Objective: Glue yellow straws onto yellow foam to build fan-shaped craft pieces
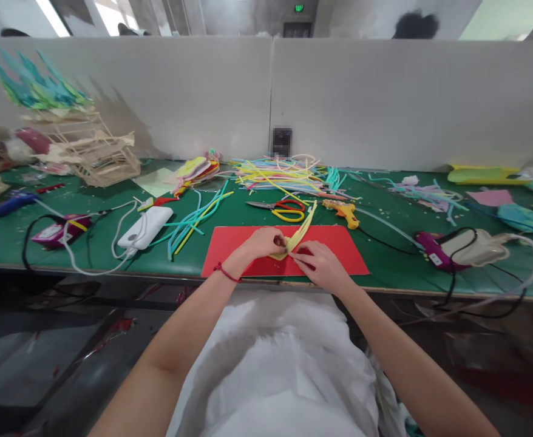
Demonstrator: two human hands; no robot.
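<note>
A pale yellow strip-like piece point(302, 230), long and narrow toward its upper end, lies over a red mat point(343, 249). My left hand point(265, 241) pinches its lower part from the left, the fingers curled together. From the right, my right hand point(319, 261) presses thumb and fingertips on the same lower end, close to the left fingertips. The fingers partly hide the piece's base. Just beyond the mat lie scissors point(287, 210) with red and yellow handles, and a yellow-orange glue gun point(343, 211) is to their right.
Behind the mat is a pile of coloured thin strips point(280, 176). Teal and yellow strips point(198, 221) and a white power bank point(145, 230) with cables lie left. A purple device point(439, 252) with a looped hose is right. A beige stick frame point(96, 158) stands far left, before a grey partition point(385, 103).
</note>
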